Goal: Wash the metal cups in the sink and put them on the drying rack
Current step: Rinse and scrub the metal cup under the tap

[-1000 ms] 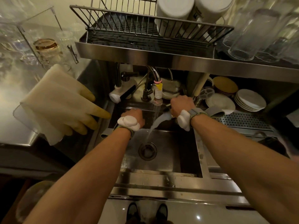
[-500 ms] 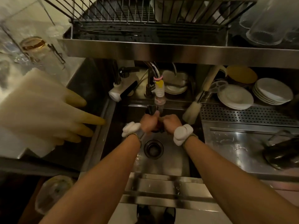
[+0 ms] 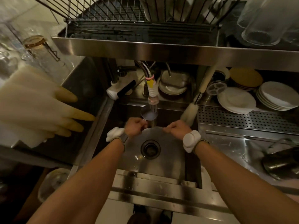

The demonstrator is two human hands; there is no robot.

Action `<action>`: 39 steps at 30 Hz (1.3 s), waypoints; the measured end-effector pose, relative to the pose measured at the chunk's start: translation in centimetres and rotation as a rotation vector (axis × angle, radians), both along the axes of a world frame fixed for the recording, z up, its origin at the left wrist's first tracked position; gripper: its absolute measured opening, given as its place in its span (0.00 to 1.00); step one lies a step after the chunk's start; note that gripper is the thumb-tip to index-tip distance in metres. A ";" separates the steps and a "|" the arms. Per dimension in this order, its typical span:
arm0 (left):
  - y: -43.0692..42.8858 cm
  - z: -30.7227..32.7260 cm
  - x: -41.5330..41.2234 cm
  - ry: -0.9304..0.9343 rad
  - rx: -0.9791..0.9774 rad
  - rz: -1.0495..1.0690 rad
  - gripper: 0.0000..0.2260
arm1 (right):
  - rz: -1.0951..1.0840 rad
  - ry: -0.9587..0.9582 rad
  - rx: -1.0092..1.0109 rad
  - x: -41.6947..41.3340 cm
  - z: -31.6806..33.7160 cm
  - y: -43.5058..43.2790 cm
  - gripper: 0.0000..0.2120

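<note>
A small metal cup (image 3: 149, 114) stands upright under the faucet nozzle (image 3: 152, 94), with water in it. My left hand (image 3: 135, 127) grips it from below and to the left, above the steel sink (image 3: 169, 160). My right hand (image 3: 176, 127) hovers over the basin to the right of the cup, apart from it, its fingers curled with nothing visible in them. A second metal cup (image 3: 282, 164) lies on its side on the right counter. The wire drying rack (image 3: 123, 15) sits on the shelf above the sink.
Pale rubber gloves (image 3: 40, 107) hang over the left counter edge. A bottle brush (image 3: 190, 112) leans at the sink's back right. Stacked plates (image 3: 275, 96) and a perforated drain board (image 3: 242, 117) lie to the right. Upturned glasses (image 3: 262, 23) stand at top right. The drain (image 3: 150, 149) is mid-basin.
Both hands were clasped together on the cup below the tap. Now the left hand alone holds it under the nozzle, and the right hand has pulled away to the right.
</note>
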State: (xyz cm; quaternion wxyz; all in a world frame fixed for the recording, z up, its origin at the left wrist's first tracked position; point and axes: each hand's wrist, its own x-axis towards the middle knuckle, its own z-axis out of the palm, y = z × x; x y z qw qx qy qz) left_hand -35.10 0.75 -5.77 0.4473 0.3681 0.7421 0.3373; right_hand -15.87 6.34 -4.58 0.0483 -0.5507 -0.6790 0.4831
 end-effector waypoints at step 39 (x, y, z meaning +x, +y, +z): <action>1.5 6.8 -1.7 0.686 -0.078 -0.438 0.19 | 0.048 -0.106 0.081 -0.1 1.8 -0.3 0.12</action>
